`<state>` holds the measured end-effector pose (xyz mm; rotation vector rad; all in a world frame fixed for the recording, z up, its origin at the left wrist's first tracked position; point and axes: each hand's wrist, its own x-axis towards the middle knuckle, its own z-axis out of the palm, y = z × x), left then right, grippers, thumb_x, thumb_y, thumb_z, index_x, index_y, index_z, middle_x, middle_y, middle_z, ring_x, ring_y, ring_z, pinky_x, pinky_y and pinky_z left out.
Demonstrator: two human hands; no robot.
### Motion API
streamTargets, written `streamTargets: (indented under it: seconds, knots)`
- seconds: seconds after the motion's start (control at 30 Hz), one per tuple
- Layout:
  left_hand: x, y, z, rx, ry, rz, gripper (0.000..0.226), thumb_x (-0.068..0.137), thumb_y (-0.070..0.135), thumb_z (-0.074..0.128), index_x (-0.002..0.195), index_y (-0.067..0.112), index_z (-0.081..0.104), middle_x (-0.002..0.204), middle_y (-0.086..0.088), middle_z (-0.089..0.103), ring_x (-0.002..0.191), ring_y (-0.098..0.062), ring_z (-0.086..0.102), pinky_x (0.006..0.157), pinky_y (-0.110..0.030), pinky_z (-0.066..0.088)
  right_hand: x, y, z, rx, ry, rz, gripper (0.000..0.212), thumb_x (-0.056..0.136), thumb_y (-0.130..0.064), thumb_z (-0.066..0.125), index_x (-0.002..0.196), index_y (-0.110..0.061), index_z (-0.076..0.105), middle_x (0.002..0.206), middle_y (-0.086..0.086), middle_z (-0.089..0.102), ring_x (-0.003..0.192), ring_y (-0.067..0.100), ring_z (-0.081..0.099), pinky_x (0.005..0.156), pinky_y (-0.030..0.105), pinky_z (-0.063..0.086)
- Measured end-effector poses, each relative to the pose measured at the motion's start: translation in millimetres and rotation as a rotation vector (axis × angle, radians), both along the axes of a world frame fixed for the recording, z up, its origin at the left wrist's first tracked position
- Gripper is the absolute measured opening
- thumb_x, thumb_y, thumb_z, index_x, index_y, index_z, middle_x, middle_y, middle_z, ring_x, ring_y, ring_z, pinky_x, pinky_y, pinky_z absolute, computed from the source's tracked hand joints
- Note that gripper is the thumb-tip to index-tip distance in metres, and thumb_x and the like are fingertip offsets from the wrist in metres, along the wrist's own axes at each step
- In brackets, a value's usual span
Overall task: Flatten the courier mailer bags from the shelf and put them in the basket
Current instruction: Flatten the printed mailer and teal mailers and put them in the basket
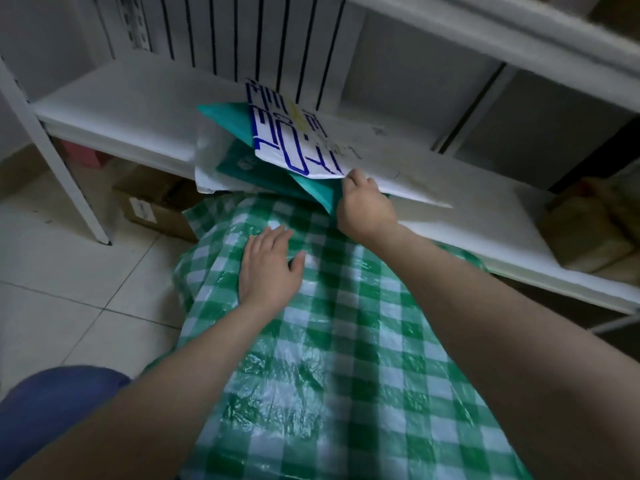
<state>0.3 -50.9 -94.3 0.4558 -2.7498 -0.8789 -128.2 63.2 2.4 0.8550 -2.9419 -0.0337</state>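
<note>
A pile of courier mailer bags lies on the white shelf [114,109]: a white mailer with blue print [287,133] on top, teal mailers [311,190] beneath it, and plain white ones [207,161] under those. My right hand [365,206] is closed on the near corner of the pile, where the printed white mailer and a teal one meet. My left hand [268,265] rests flat, fingers apart, on a green and white checked plastic sheet [346,341] spread in front of the shelf. No basket is visible.
An upper shelf board [519,26] overhangs at top right. Cardboard boxes [156,206] sit on the tiled floor [52,271] under the shelf, and another box [585,230] stands at the shelf's right end. A white shelf post [52,161] stands at left.
</note>
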Motion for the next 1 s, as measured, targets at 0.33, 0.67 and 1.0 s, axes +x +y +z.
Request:
streamTargets:
  seconds: [0.33, 0.67, 1.0]
  knots:
    - [-2, 41, 80, 1.087, 0.058, 0.237, 0.075, 0.089, 0.03, 0.07, 0.15, 0.019, 0.027, 0.143, -0.005, 0.047, 0.113, -0.024, 0.058, 0.079, -0.037, 0.059, 67, 70, 12, -0.05, 0.106, 0.094, 0.026, 0.089, -0.014, 0.056, 0.113, -0.008, 0.063, 0.121, 0.006, 0.053, 0.094, 0.029, 0.058, 0.066, 0.034, 0.045]
    - [-13, 78, 85, 1.105, 0.106, 0.368, 0.02, 0.09, 0.005, 0.062, 0.107, 0.014, 0.06, 0.101, -0.003, 0.066, 0.082, -0.02, 0.065, 0.048, -0.023, 0.049, 68, 84, 22, -0.055, 0.224, -0.053, 0.036, 0.086, -0.005, 0.054, 0.121, -0.011, 0.049, 0.117, 0.011, 0.059, 0.1, 0.034, 0.054, 0.074, 0.039, 0.041]
    - [-37, 46, 81, 1.083, 0.133, 0.475, 0.017, 0.096, 0.009, 0.058, 0.113, 0.013, 0.056, 0.112, -0.004, 0.064, 0.069, -0.019, 0.065, 0.05, -0.027, 0.055, 44, 116, 34, -0.072, 0.055, -0.289, 0.046, 0.08, 0.011, 0.044, 0.116, -0.013, 0.058, 0.094, 0.011, 0.065, 0.073, 0.028, 0.048, 0.06, 0.031, 0.036]
